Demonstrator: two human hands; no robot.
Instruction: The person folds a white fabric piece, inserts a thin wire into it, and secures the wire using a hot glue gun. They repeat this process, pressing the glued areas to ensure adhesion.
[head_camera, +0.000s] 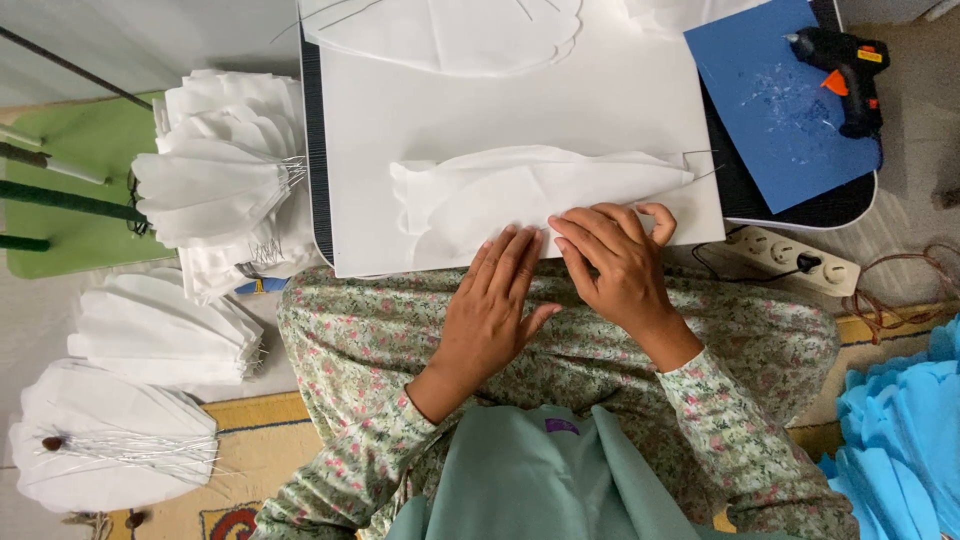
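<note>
Left hand: the left hand (497, 300) lies open and flat, fingers together, pinning the near edge of a white fabric petal (530, 195).
Right hand: the right hand (615, 262) is open too — fingertips pressing the same edge beside it, likely smoothing a fold.
Petal: on a white board (500, 110) across the lap.
Surroundings: stacked white petals (215, 185) at left, blue card (775, 110) with a black glue gun (845, 65), floor-level workspace.
</note>
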